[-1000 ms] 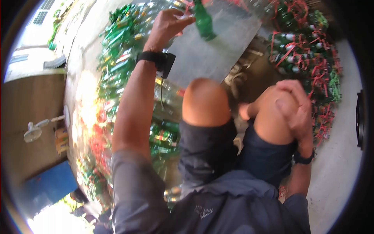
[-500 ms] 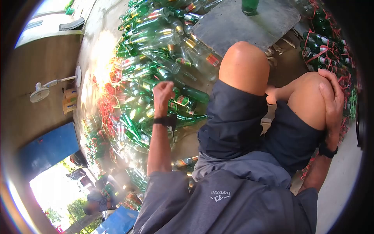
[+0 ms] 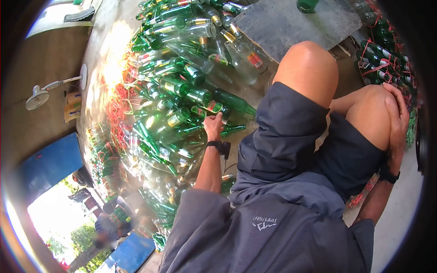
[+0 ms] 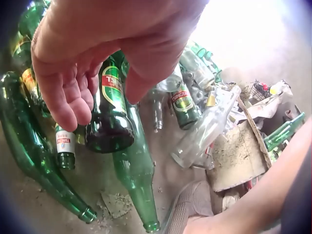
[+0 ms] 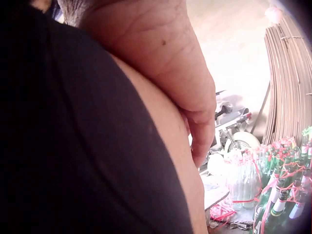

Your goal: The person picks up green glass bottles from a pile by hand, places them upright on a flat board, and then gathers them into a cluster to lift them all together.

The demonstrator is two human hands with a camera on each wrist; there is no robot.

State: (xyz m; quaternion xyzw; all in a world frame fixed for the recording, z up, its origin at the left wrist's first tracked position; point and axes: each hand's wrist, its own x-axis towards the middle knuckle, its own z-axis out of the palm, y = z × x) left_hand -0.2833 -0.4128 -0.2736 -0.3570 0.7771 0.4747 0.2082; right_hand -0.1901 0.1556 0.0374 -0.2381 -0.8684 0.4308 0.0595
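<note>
My left hand (image 3: 212, 127) reaches down over the heap of glass bottles (image 3: 170, 68) left of my knee. The left wrist view has its fingers and thumb spread on either side of a dark green bottle (image 4: 110, 124) with a red, green and cream label; the hand partly covers it. Close by lie a long green bottle (image 4: 134, 165) and another green one (image 4: 34, 141) at the left. My right hand (image 3: 397, 116) rests on my right knee with its fingers laid along the side. A green bottle (image 3: 307, 4) stands on the grey board (image 3: 291, 32), its top out of view.
Green bottles tied with red string (image 3: 380, 59) stand to the right. Red string (image 3: 119, 98) lies tangled beyond the heap. A shoe (image 4: 192, 204) is close to the bottles, beside a piece of cardboard (image 4: 239, 156). A fan (image 3: 38, 98) stands far left.
My left hand has let go of the green bottle, now standing on the board, and moved back and down to the bottle heap. My right hand stays on the knee.
</note>
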